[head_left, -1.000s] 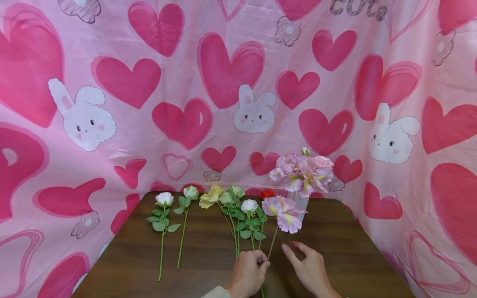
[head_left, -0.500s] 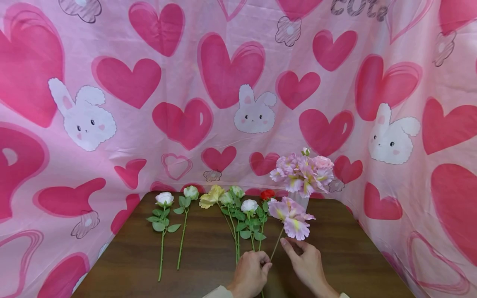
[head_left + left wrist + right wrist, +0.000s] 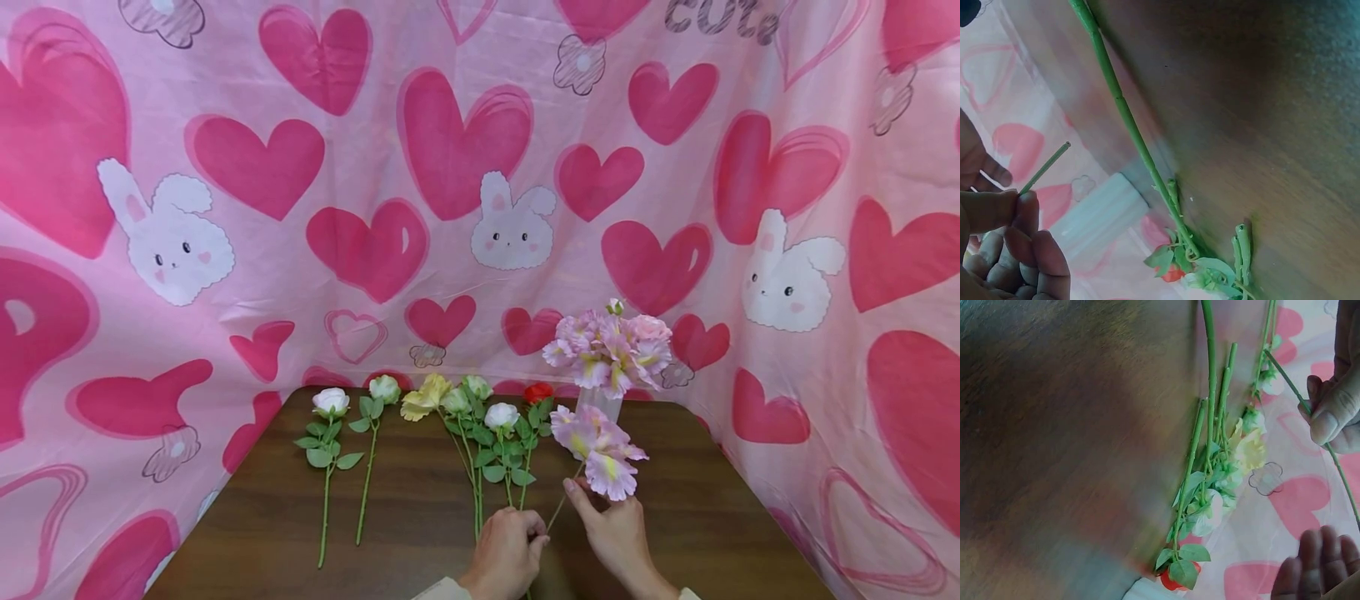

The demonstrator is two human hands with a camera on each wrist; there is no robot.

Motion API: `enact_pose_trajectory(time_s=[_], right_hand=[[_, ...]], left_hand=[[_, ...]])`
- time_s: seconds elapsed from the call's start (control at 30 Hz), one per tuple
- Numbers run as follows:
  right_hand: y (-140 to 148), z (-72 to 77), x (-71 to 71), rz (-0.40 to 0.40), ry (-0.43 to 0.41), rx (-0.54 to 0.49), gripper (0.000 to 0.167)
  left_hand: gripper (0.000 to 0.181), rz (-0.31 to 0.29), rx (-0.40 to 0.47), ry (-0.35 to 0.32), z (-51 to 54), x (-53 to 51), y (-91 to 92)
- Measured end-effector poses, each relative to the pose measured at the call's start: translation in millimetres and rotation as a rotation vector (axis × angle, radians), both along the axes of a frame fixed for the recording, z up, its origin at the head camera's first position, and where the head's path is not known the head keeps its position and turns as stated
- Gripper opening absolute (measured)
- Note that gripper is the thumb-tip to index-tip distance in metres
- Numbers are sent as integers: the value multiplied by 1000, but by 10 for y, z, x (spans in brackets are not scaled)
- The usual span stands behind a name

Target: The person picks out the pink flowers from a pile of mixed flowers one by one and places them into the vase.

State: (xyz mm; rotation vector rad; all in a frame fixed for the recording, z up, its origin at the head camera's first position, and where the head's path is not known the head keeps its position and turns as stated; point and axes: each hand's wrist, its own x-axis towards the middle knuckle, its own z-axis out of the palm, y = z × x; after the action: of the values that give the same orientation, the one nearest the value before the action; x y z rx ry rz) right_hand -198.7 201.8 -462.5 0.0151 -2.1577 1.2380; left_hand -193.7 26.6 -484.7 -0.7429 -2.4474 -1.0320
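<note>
My left hand (image 3: 504, 552) pinches the thin stem (image 3: 558, 510) of a pink-purple iris (image 3: 597, 446) between thumb and fingers. In the left wrist view, the stem's cut end sticks out past the left hand (image 3: 1013, 247). My right hand (image 3: 618, 537) is just under the bloom, its thumb close to the stem. Its fingers (image 3: 1311, 565) look loosely bent in the right wrist view; whether they touch the stem I cannot tell. Behind the held iris stands a translucent white vase (image 3: 609, 407) with a bunch of pink-purple flowers (image 3: 611, 350).
On the brown table (image 3: 247, 517) lie two white roses (image 3: 331, 403) (image 3: 385, 389) at the left. Nearer the middle are a yellow flower (image 3: 426, 397), several white roses (image 3: 502, 416) and a red rose (image 3: 537, 393). A pink heart-print cloth (image 3: 360, 175) hangs around the table.
The held iris has moved to the right and slightly down, toward my right hand. My left hand has shifted a little right. My right hand's thumb has come close to the stem.
</note>
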Motion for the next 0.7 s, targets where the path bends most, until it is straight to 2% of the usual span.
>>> enact_pose_trajectory(time_s=[0.17,0.33,0.47,0.7], right_hand=[[4,-7,-4,65,-18,-79,12],[3,7,-7,90,-24,-75,18],[0,32,-3,101,-27,-98,16],[35,68,-3,116,-1,-143,13]], left_hand=[[17,-3,-25,17,-10,-1,-6],[15,-9,-16,-19,-10,-16,4],[13,-5,-21,-22,-5,-22,12],[10,-17,33,-33,18,-55,-8]])
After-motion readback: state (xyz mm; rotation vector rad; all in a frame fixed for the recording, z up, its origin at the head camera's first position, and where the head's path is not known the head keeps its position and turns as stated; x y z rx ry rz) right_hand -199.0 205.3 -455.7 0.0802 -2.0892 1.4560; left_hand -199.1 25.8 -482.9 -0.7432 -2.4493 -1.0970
